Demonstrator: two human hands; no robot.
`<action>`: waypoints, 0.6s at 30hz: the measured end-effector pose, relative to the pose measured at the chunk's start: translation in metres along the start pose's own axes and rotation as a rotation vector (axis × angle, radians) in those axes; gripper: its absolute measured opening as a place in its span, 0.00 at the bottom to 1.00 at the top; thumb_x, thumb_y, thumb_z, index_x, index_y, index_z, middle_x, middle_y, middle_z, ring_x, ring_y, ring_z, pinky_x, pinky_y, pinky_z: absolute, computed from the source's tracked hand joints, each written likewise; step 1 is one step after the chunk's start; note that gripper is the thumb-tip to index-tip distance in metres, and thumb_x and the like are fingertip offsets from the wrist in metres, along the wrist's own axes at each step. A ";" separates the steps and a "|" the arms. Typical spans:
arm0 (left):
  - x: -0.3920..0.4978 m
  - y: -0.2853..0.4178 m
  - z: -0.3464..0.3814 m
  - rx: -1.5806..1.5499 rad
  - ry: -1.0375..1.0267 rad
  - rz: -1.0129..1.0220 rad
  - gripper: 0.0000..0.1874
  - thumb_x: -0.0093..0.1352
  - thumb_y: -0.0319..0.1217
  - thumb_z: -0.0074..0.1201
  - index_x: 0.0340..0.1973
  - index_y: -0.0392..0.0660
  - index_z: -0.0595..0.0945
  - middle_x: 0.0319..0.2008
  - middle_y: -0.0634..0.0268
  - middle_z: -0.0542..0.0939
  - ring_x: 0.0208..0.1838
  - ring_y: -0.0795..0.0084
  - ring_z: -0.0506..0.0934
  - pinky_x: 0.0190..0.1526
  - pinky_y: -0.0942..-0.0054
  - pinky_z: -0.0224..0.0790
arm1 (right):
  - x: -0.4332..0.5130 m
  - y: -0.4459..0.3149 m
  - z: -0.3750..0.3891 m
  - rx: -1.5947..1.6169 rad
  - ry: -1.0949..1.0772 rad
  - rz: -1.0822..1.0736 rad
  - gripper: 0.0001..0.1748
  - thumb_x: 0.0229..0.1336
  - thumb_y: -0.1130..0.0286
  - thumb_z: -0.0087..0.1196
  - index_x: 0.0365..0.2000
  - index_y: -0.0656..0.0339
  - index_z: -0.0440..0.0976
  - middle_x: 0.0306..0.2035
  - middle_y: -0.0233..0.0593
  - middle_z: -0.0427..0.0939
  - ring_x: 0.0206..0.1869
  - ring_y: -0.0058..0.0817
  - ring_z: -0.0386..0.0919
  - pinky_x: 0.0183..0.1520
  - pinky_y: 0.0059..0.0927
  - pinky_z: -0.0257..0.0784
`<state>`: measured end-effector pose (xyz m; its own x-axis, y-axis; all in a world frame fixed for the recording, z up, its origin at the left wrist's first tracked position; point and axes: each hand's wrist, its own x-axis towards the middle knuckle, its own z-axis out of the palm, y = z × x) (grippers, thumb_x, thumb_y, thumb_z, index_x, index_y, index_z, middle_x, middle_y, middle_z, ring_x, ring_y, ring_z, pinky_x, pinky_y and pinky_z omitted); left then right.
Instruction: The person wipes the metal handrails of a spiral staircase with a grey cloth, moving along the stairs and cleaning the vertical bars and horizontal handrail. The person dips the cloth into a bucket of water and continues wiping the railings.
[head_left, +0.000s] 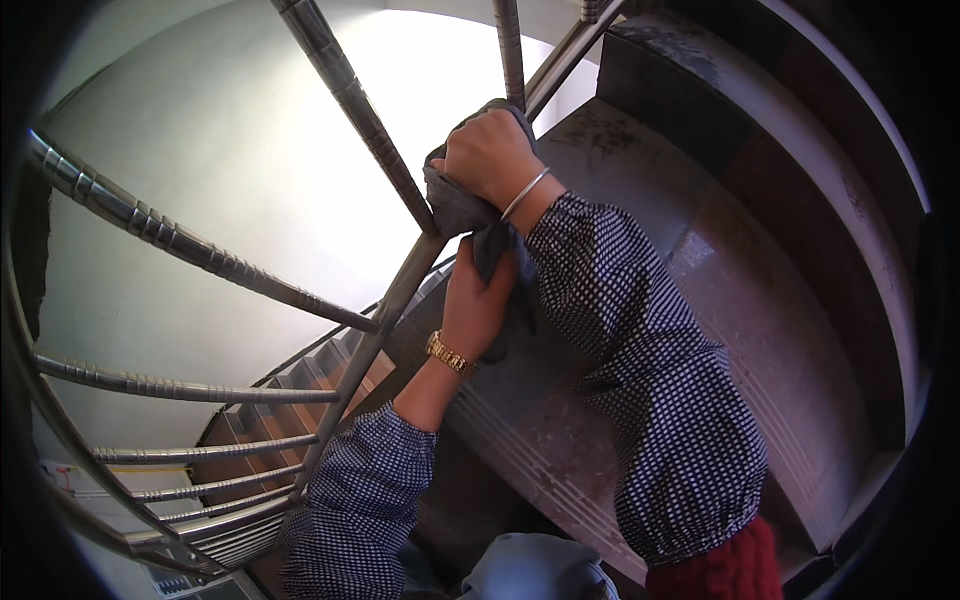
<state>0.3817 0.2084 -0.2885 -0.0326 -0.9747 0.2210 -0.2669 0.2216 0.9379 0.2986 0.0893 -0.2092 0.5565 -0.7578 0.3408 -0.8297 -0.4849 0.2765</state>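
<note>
A dark grey cloth (457, 202) is bunched around the lower metal rail of a stair railing, close to the foot of a ringed baluster (360, 112). My right hand (491, 154), with a thin silver bangle at the wrist, is closed over the top of the cloth. Just below it, my left hand (480, 292), wearing a gold wristwatch (448, 354), grips a hanging part of the same cloth. The part of the rail (409, 277) under the cloth is hidden. Both forearms are in black-and-white checked sleeves.
Polished stone stair treads (660, 195) curve up to the right, with dark risers (675, 112). Several metal balusters (187, 390) fan out at the left, joined to a handrail (82, 465). Beyond the railing a lower flight (285, 420) descends beside a pale wall (187, 187). My knee (536, 566) shows at the bottom.
</note>
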 end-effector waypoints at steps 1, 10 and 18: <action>-0.005 -0.006 0.000 0.007 0.010 0.002 0.22 0.67 0.34 0.51 0.52 0.34 0.67 0.39 0.47 0.79 0.43 0.53 0.78 0.43 0.66 0.69 | -0.003 -0.004 0.004 -0.001 -0.001 0.028 0.17 0.55 0.59 0.47 0.19 0.54 0.80 0.20 0.29 0.79 0.26 0.30 0.78 0.35 0.30 0.69; -0.045 -0.026 -0.025 0.033 -0.013 -0.019 0.23 0.67 0.35 0.51 0.53 0.35 0.67 0.41 0.44 0.78 0.45 0.51 0.78 0.44 0.65 0.69 | -0.040 -0.035 0.025 0.477 0.355 0.180 0.17 0.53 0.55 0.50 0.31 0.59 0.77 0.38 0.40 0.74 0.46 0.33 0.72 0.46 0.34 0.68; -0.020 0.001 -0.022 0.042 0.035 0.031 0.23 0.67 0.37 0.50 0.50 0.32 0.67 0.37 0.44 0.79 0.42 0.46 0.78 0.41 0.63 0.69 | -0.008 -0.021 0.034 0.392 0.371 0.263 0.15 0.50 0.59 0.51 0.33 0.58 0.76 0.40 0.41 0.74 0.44 0.36 0.73 0.45 0.37 0.66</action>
<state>0.4027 0.2286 -0.2857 -0.0080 -0.9656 0.2598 -0.3064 0.2496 0.9186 0.3106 0.0907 -0.2480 0.2498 -0.7058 0.6629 -0.8569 -0.4799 -0.1881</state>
